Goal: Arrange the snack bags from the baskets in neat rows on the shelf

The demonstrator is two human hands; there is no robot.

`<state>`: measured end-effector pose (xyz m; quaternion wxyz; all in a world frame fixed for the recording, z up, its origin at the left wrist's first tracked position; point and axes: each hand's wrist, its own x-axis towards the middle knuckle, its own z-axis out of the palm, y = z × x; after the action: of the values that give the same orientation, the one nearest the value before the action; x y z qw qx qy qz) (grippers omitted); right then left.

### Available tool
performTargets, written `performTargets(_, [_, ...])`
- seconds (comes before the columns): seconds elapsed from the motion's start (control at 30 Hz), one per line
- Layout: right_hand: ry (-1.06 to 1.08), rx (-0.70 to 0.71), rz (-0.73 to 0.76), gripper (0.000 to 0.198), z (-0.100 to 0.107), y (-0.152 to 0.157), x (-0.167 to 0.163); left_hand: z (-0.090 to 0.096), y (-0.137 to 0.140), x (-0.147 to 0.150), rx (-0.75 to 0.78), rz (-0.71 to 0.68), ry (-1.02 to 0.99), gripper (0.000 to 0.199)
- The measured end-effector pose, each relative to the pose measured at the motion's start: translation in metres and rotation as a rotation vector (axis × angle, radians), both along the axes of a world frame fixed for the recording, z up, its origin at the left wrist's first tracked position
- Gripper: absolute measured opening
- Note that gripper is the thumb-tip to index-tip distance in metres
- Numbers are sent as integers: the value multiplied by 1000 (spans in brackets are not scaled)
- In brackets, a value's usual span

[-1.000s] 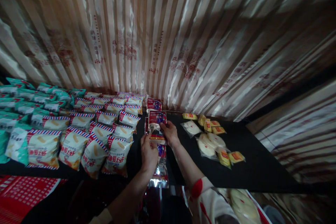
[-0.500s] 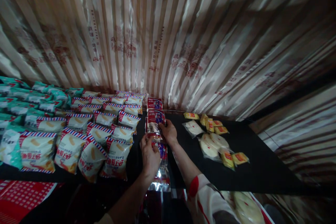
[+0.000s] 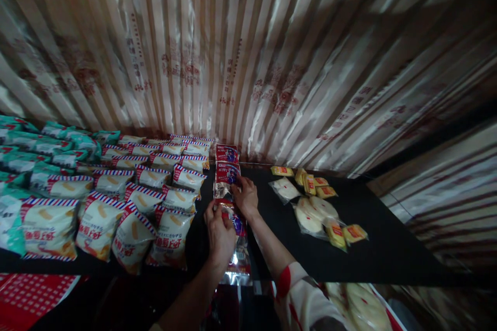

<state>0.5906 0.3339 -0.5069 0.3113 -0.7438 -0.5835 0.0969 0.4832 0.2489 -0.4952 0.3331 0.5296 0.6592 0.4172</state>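
Observation:
A column of dark red foil snack packets with blue pictures lies on the black table, each partly overlapping its neighbour. My left hand (image 3: pixel 220 230) is closed, thumb and fingertips pinching the lower edge of one red snack packet (image 3: pixel 227 171). My right hand (image 3: pixel 245 197) grips that same packet at its right side, fingers bent over the edge. Above it, by the curtain, lies another red packet (image 3: pixel 227 153). Nearer to me, partly under my left hand and wrist, more of these packets (image 3: pixel 237 264) show a shiny silver end.
Rows of white chip bags (image 3: pixel 50 227) with striped tops stand on the left, with green bags (image 3: pixel 37 140) beyond. To the right lie flat round white packs (image 3: pixel 309 215) and small yellow packets (image 3: pixel 355 234). A striped curtain (image 3: pixel 248 62) hangs behind the table (image 3: pixel 392 253).
My right hand has slid slightly left and down along the packet. The left hand has shifted a little left. The camera view has moved slightly.

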Motion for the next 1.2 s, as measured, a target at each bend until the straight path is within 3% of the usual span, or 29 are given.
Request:
performTargets(0.3, [-152,18,159,44,-5,2,-9,-6,0,0,-22,-12,15,45])
performTargets(0.7, [-229,-88,138,45,-1,-4,-18,-12,2,-1,-15,-56,88,48])
performTargets(0.97, [-203,34,167,41,-3,-3,-12,-15,-3,1,67,-109,247,54])
performTargets(1.2, [-36,228,194,35,19,-47,-15,11,-34,-5,294,-207,211,46])
